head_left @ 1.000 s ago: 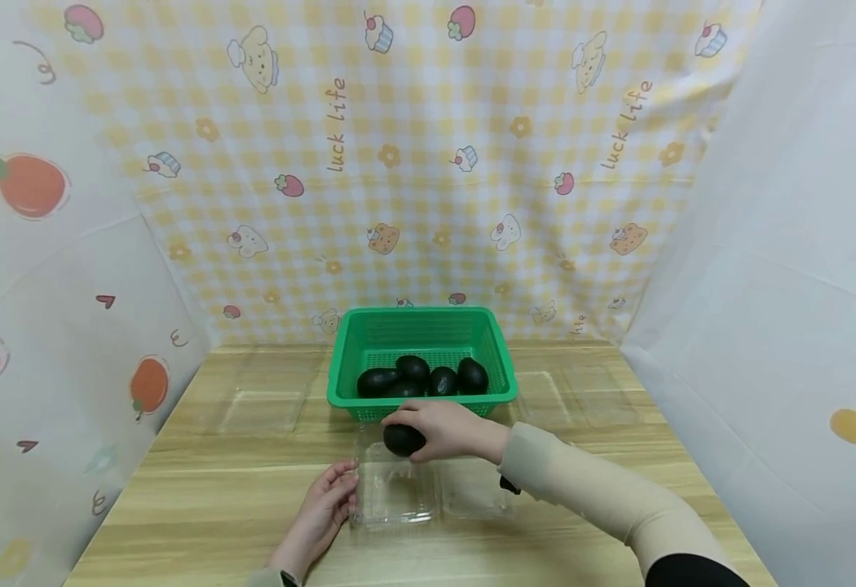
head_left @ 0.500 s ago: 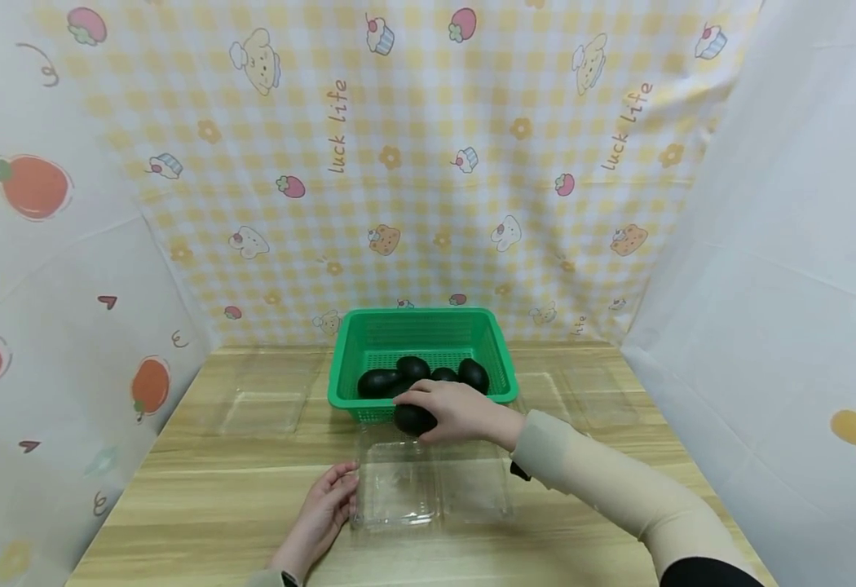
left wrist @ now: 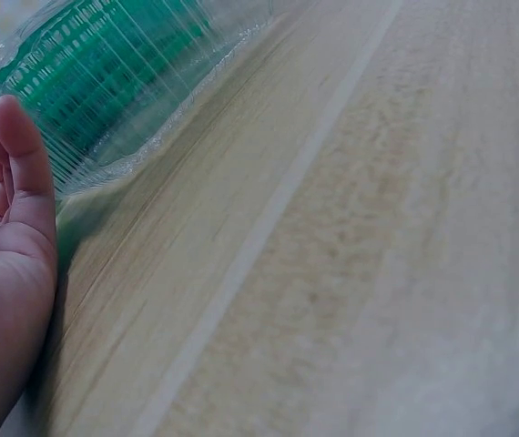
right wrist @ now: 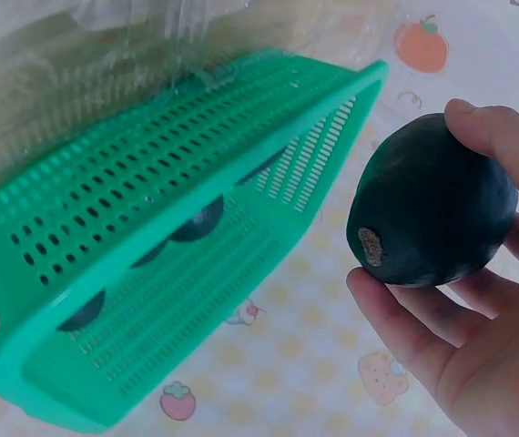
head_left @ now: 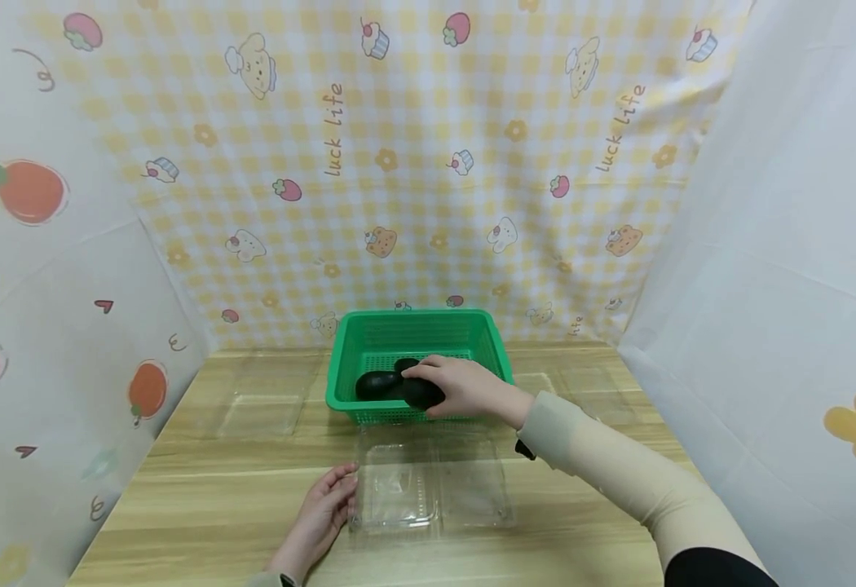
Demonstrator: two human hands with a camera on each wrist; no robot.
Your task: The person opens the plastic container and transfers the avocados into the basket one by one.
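My right hand (head_left: pixel 465 387) holds a dark avocado (head_left: pixel 424 395) over the front rim of the green basket (head_left: pixel 501 359). In the right wrist view, thumb and fingers wrap the avocado (right wrist: pixel 432 200), and its brown stem scar shows. More avocados (head_left: pixel 378 386) lie in the basket, partly hidden behind the hand. Nearer to me, a clear plastic clamshell container (head_left: pixel 399 489) lies opened flat on the table. My left hand (head_left: pixel 325 501) is at its left edge; in the left wrist view, thumb and fingers of the left hand (left wrist: pixel 9 246) pinch the container's rim (left wrist: pixel 105 177).
Other clear plastic containers lie at the back of the wooden table (head_left: pixel 237 489): one clear container (head_left: pixel 262 412) left of the basket and another clear container (head_left: pixel 597 395) right of it. A patterned cloth (head_left: pixel 428 196) hangs close behind the basket.
My right hand has moved with the avocado away from above the clear container, back and to the right, over the basket's front. The left hand stays at the container's edge.
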